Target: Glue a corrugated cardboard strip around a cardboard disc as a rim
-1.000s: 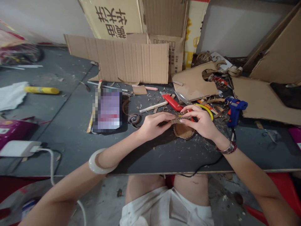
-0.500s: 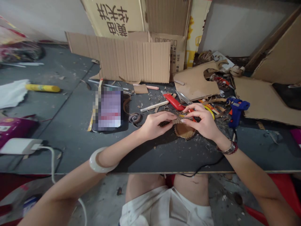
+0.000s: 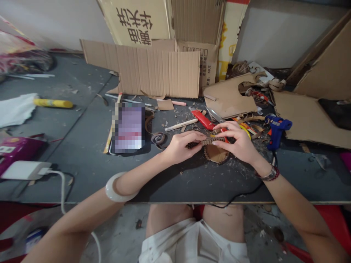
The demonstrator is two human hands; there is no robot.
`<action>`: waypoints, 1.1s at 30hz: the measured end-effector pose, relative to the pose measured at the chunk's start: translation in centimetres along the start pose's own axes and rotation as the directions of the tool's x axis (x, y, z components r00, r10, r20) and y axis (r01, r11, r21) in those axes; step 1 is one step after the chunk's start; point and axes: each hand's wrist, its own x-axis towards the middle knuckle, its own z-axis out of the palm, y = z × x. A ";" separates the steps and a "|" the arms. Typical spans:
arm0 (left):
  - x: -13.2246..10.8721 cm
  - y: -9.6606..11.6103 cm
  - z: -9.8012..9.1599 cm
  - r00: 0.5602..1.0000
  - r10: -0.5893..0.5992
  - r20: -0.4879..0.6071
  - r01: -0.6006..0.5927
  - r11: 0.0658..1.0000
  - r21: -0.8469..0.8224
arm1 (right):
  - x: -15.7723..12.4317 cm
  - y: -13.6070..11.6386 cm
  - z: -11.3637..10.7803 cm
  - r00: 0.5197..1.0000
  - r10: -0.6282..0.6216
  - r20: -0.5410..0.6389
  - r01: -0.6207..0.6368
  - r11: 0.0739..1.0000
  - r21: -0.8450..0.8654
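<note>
Strip: a narrow corrugated cardboard strip (image 3: 211, 140), its ridged side showing, lies across the space between both hands, just above a scalloped cardboard disc (image 3: 216, 155) on the dark worktop (image 3: 192, 186).

Left side: the left grip (image 3: 181, 146) is closed, thumb and fingers pinching the strip's left end, beside a small dark curl of cardboard (image 3: 191, 145).

Right side: the right grip (image 3: 236, 144) is closed on the strip's right end, its fingers arched over the disc.

Contact: the hands hide whether the strip touches the disc.

Close by: a red box cutter (image 3: 203, 120) and a silver blade (image 3: 213, 114) lie just above the right grip, with a blue hot glue gun (image 3: 276, 133) off to its right. Its black cord (image 3: 244, 197) trails across the worktop and over the front edge.

Risks: the thin corrugated strip could crease or tear if pinched too hard or bent too sharply. A sudden move of the right hand could bring the fingers against the exposed blade. The right forearm could catch the cord and drag the glue gun. Scraps scattered around the disc could get caught against the strip.
</note>
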 end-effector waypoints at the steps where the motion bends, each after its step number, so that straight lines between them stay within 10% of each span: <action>1: 0.0 0.0 0.0 1.000 -0.009 -0.003 0.009 1.000 0.003 | 0.0 0.0 -0.1 1.000 0.007 0.005 -0.007 1.000 0.008; 33: 0.1 0.5 -0.1 0.997 0.044 0.057 -0.043 0.999 -0.025 | -0.1 -0.1 0.4 0.993 -0.095 0.069 0.098 0.995 -0.036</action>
